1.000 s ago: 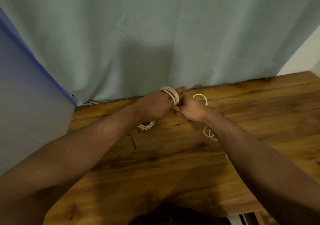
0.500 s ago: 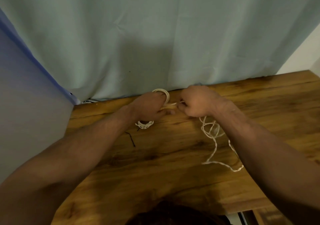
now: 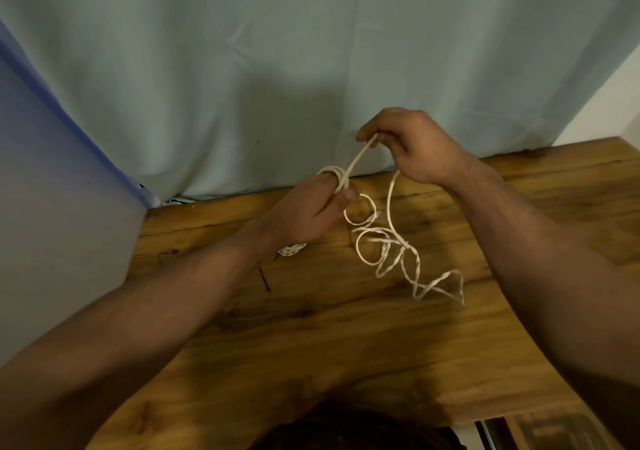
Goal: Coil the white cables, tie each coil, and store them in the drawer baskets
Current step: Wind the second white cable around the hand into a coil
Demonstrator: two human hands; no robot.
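Observation:
A white cable (image 3: 389, 252) lies in loose twisted loops on the wooden table (image 3: 311, 328). Several turns of it are wound into a small coil (image 3: 337, 176) around the fingers of my left hand (image 3: 308, 210), which is closed on that coil near the table's back edge. My right hand (image 3: 412, 148) is raised above and to the right, pinching a taut strand that runs down to the coil. The rest of the cable hangs from that hand to the table. A second small white coil (image 3: 292, 250) peeks out under my left wrist, mostly hidden.
A pale green curtain (image 3: 311, 69) hangs right behind the table's back edge. A grey-blue panel (image 3: 52, 207) closes the left side. A small black tie (image 3: 265, 278) lies on the wood by my left forearm. Part of a drawer (image 3: 554, 432) shows at bottom right.
My right hand has lifted up and to the right, pulling a strand taut from the coil. The loose cable has spread out over the table to the right.

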